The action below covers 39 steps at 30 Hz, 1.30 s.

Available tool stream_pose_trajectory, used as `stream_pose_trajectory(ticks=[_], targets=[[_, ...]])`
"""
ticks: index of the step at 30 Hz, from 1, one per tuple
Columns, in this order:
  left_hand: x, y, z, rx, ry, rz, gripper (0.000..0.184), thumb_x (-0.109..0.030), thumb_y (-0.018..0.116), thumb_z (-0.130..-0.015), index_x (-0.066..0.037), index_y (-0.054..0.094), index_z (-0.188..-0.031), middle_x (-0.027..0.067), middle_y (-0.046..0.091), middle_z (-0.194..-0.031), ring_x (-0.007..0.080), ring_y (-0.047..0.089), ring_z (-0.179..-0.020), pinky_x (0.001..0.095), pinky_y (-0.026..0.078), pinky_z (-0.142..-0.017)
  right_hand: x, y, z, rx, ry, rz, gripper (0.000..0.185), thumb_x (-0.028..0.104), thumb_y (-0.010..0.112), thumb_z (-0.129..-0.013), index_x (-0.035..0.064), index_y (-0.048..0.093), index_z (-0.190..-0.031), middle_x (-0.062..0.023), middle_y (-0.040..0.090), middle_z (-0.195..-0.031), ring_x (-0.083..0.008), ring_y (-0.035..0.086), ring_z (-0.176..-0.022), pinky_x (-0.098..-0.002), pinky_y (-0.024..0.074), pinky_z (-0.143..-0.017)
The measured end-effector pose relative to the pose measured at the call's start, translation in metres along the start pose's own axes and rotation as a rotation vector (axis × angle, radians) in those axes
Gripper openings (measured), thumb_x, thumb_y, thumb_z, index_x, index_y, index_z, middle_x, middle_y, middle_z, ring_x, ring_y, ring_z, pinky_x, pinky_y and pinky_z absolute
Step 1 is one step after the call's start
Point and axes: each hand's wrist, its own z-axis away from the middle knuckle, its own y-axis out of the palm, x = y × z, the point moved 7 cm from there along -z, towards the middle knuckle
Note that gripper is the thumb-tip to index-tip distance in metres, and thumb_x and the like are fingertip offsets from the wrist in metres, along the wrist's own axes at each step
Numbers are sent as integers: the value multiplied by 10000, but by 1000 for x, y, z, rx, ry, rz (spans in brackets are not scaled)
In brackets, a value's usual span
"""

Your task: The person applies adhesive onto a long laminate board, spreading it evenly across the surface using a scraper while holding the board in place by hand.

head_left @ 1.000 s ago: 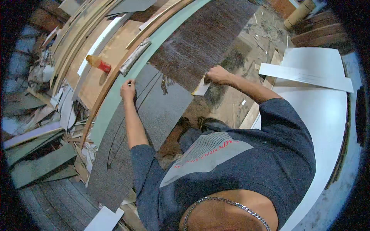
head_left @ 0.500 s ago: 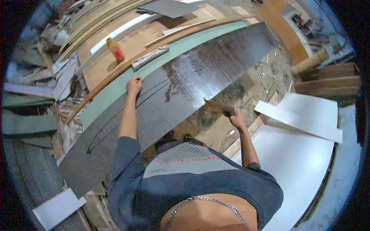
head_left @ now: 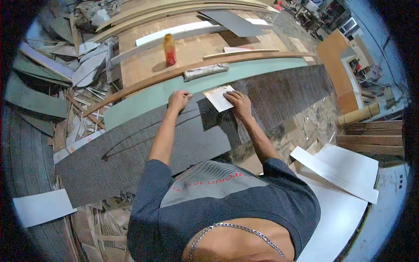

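My right hand grips a flat white spreader, which lies against the far part of a long dark sheet. Right of the spreader the sheet is covered with a dark brown coat; on its left, two thin dark lines run over dull grey. Near the sheet's far edge, my left hand has its fingers pressed together, and what they hold, if anything, is too small to name. Beyond it lies a pale green board with a wrapped grey bundle on its far side.
A red and yellow bottle stands on the wooden surface beyond. Wood strips and a grey panel lie behind it. Scrap pieces are heaped at the left. White boards rest at the right, near a cardboard tube.
My right hand has swung from the sheet's near edge up to its far part, bringing the spreader flat on it. The view has turned. My left hand stays near the far edge.
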Motion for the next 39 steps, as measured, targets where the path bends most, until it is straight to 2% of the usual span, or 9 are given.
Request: stream_pose_trajectory(ticks=[4,11,24,27,30,34,35,36,39], targets=[[-4,0,-1,25,-39,112,214,-386,726,-841,-207,781,-945,127,738,-907,349,688,-889,444,542,-799,-6,20,-12,27,-73,159,535,168,661,-775,217,625,-1306,3,627,-1319,-240,578,-1210,-402,488,-927],[6,9,-2,8,-35,83,225,-400,736,-832,-219,781,-957,141,736,-940,355,686,-916,455,535,-822,-4,44,12,119,-52,212,394,154,568,-902,209,635,-1286,25,632,-1306,-205,558,-1230,-389,429,-970],[13,12,-6,65,-101,97,230,-417,726,-838,-235,783,-966,124,738,-994,354,690,-937,449,543,-833,63,11,78,189,-52,72,406,173,607,-863,207,634,-1266,13,640,-1286,-217,573,-1209,-397,452,-917],[14,14,-6,65,-109,104,213,-395,733,-835,-234,783,-965,124,737,-994,352,689,-936,447,543,-831,83,16,103,290,-51,64,311,258,600,-907,211,670,-1207,15,664,-1243,-190,578,-1199,-393,452,-904],[16,16,-9,78,-73,129,217,-399,735,-831,-233,782,-962,125,737,-987,351,689,-935,448,542,-824,103,7,92,502,-142,4,352,174,625,-825,193,688,-1171,5,681,-1191,-195,612,-1122,-390,464,-882],[16,17,-8,35,-46,85,228,-405,728,-836,-225,779,-967,122,739,-969,346,692,-925,446,542,-810,54,-34,33,23,67,-138,392,-3,605,-694,132,739,-1037,-105,722,-1051,-324,681,-968,-408,538,-811],[15,16,-6,35,-52,90,228,-405,728,-836,-225,779,-967,122,739,-969,346,692,-925,446,542,-810,26,-30,23,82,233,-121,390,-11,597,-704,117,733,-1046,-124,711,-1097,-332,669,-1027,-404,531,-858],[12,11,-5,46,-60,86,227,-405,728,-835,-227,779,-967,121,740,-968,346,692,-925,448,542,-812,2,-31,18,-25,275,-129,400,-4,609,-715,128,725,-1074,-127,708,-1107,-326,667,-1031,-401,525,-857],[9,9,-5,57,-71,101,230,-413,726,-833,-232,779,-964,122,740,-967,348,692,-928,452,541,-817,-51,-14,-2,57,411,86,378,92,613,-791,167,697,-1151,-100,706,-1136,-307,662,-1043,-401,517,-867]])
